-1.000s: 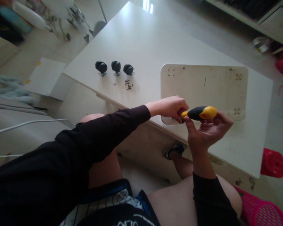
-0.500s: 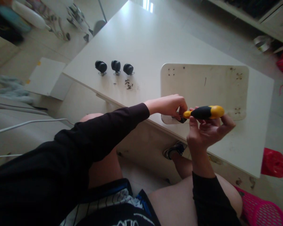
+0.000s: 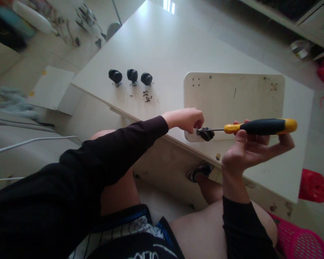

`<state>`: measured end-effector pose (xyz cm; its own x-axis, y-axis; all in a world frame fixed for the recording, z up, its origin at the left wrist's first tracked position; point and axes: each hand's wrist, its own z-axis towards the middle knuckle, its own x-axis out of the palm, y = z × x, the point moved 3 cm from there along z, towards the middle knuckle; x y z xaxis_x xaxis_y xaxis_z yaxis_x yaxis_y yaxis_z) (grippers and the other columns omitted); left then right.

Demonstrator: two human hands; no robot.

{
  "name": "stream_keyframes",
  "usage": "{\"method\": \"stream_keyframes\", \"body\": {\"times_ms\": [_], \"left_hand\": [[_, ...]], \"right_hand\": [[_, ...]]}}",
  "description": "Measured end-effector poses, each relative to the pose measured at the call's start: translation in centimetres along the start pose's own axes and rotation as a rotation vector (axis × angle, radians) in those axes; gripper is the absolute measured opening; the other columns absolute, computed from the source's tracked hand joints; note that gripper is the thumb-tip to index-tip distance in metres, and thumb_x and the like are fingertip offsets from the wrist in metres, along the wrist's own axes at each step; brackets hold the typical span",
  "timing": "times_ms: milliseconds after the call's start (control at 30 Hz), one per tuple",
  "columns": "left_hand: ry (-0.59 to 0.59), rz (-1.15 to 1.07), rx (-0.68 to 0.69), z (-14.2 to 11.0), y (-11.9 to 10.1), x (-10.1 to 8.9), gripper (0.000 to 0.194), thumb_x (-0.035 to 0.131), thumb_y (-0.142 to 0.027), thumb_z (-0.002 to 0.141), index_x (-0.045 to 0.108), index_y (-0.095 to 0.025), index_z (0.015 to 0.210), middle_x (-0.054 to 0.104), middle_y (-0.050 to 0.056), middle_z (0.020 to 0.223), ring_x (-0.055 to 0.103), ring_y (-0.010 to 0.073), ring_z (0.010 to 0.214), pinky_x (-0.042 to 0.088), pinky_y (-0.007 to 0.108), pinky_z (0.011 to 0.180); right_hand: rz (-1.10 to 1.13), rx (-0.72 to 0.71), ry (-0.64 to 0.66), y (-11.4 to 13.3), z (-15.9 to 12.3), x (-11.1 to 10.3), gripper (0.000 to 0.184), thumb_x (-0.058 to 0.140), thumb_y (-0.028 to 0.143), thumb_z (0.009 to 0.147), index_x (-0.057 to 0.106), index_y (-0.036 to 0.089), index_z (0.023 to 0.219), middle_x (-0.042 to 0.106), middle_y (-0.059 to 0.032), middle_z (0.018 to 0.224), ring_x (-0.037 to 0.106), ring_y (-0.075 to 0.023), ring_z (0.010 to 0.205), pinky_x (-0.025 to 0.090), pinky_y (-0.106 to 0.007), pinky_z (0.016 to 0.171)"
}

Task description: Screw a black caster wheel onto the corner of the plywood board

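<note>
1. Right hand (image 3: pixel 244 153): fingers clamped on the screwdriver (image 3: pixel 263 126), right of centre.
2. Left hand (image 3: pixel 187 119): fingers curled at the caster (image 3: pixel 207 135), centre-right of frame; I cannot tell whether they grip.

On the table (image 3: pixel 164 54), casters (image 3: pixel 132 75) stand behind screws (image 3: pixel 147 99), left of the board (image 3: pixel 232 108) and screwdriver (image 3: pixel 263 127).

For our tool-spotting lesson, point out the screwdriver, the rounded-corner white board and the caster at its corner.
Screwdriver (image 3: pixel 259 127), head view: dark part of the handle.
White board (image 3: pixel 224 102), head view: bare middle.
Caster (image 3: pixel 207 134), head view: black wheel.
</note>
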<state>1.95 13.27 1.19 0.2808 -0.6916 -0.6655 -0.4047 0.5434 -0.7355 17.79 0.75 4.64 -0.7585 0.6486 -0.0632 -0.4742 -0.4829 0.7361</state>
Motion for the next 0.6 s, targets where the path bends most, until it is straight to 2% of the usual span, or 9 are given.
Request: {"method": "stream_keyframes", "body": {"times_ms": [167,367,500,600], "left_hand": [[0.008,0.006,0.014,0.3,-0.3,0.6,0.022,0.077,-0.01,0.077,0.087,-0.016,0.095,0.084,0.006,0.091,0.069,0.0158,0.076,0.046,0.03,0.071],[-0.032,0.014,0.017,0.6,0.0,0.3,0.016,0.074,-0.011,0.079,0.087,-0.018,0.087,0.082,0.005,0.084,0.067,0.0143,0.072,0.045,0.029,0.07],[-0.11,0.002,-0.042,-0.2,2.1,-2.1,0.018,0.072,-0.007,0.077,0.086,-0.018,0.085,0.081,0.004,0.083,0.067,0.014,0.072,0.047,0.029,0.072],[-0.313,0.029,-0.214,-2.2,5.8,-5.0,0.015,0.074,-0.009,0.079,0.084,-0.018,0.085,0.08,0.003,0.084,0.065,0.0138,0.07,0.046,0.03,0.071]], "right_hand": [[-0.034,0.003,-0.035,0.1,0.3,-0.3,0.058,0.076,0.036,0.088,0.043,0.039,0.135,0.056,-0.006,0.14,0.074,-0.0229,0.106,0.068,-0.058,0.095],[-0.097,0.04,-0.03,-0.9,0.2,-1.2,0.059,0.073,0.042,0.092,0.042,0.045,0.143,0.051,-0.0076,0.152,0.074,-0.0284,0.119,0.065,-0.063,0.102],[-0.051,0.077,-0.08,-1.3,0.6,-1.6,0.058,0.076,0.038,0.09,0.048,0.047,0.14,0.058,-0.0069,0.145,0.075,-0.0285,0.117,0.066,-0.059,0.099],[0.007,0.158,-0.098,-1.5,0.8,-1.7,0.056,0.075,0.034,0.09,0.048,0.047,0.137,0.065,-0.006,0.137,0.078,-0.0271,0.113,0.067,-0.056,0.096]]}}
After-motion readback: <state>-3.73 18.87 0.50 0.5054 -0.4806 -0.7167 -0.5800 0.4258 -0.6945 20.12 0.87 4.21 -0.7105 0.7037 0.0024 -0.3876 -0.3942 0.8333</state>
